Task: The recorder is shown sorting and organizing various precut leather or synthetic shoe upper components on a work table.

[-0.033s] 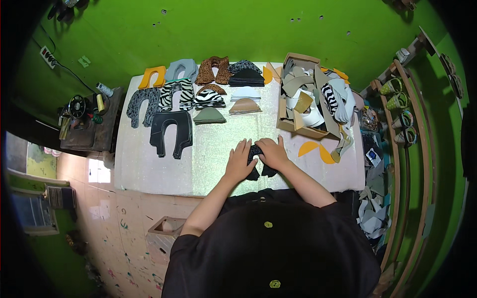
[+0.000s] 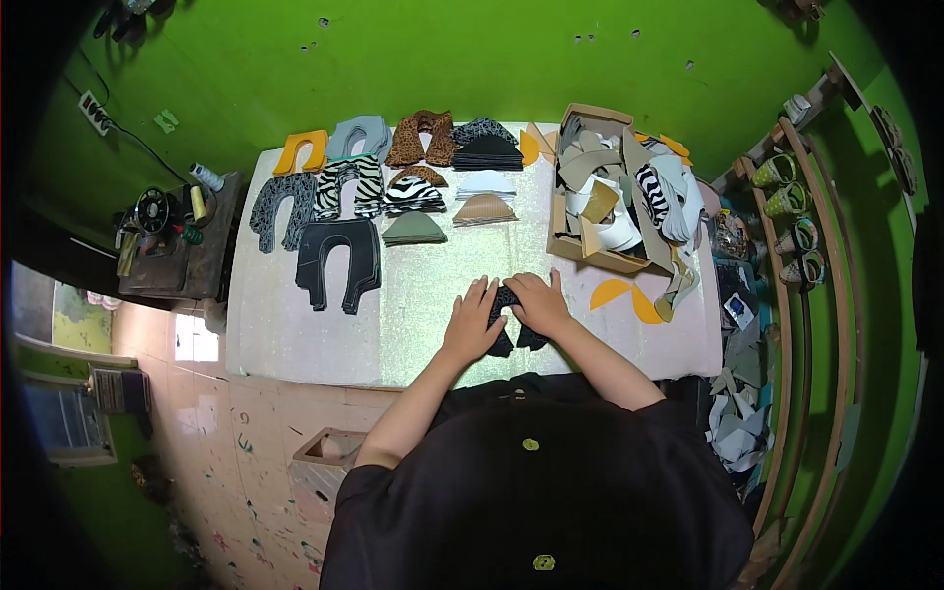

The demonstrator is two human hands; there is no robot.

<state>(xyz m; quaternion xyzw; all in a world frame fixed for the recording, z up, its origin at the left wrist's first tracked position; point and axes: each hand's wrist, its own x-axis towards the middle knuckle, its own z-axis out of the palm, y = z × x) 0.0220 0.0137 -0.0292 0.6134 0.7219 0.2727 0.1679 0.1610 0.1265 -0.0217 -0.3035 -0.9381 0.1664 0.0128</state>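
A dark grey, black-speckled U-shaped fabric piece (image 2: pixel 532 340), perhaps several stacked, lies near the table's front edge with its legs toward me. My left hand (image 2: pixel 474 326) is around its left side, thumb across the left leg and fingers pointing away. From the right, my right hand (image 2: pixel 540 305) grips the curved top, its outer finger stretched out. Both palms hide much of the piece. To the left lies a stack of black U-shaped pieces (image 2: pixel 366 258). Beyond my hands sit half-round stacks: olive green (image 2: pixel 415 230), tan (image 2: pixel 485 210) and black (image 2: pixel 488 155).
More U-shaped stacks, in zebra (image 2: pixel 368 192), leopard (image 2: pixel 421 143) and yellow (image 2: pixel 301 152), line the far left of the table (image 2: pixel 295 344). A cardboard box (image 2: pixel 600 258) of scraps stands at right, near yellow half-rounds (image 2: pixel 610 292). A sewing machine (image 2: pixel 153 211) is at left, a wooden rack (image 2: pixel 798 364) at right.
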